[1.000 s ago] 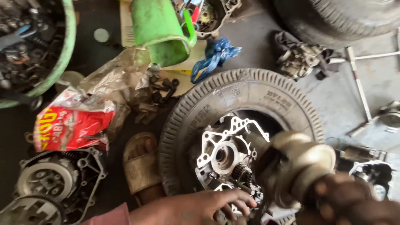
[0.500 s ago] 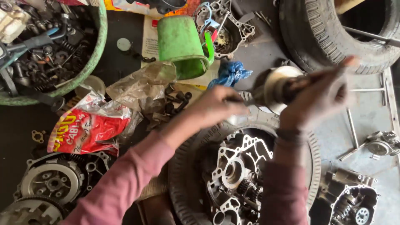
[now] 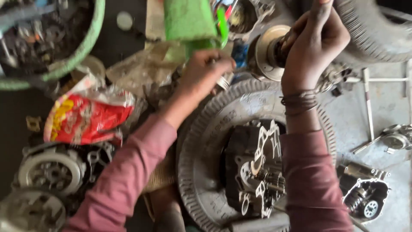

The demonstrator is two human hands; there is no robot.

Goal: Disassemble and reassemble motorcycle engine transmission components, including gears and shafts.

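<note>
Up has come our grimy, disc-faced clutch (image 3: 269, 52), now above the tyre (image 3: 214, 141), right hand (image 3: 313, 43) wrapped round it, left hand (image 3: 205, 71) fisted on its small shaft end (image 3: 223, 81).

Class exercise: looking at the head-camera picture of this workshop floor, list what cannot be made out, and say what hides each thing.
- Head view: the right hand covers the middle of the round metal part.
- The small item in the left hand is blurred and mostly hidden by the fingers.
- The green container is cut by the top edge.
- The engine case is partly behind the right sleeve.
</note>
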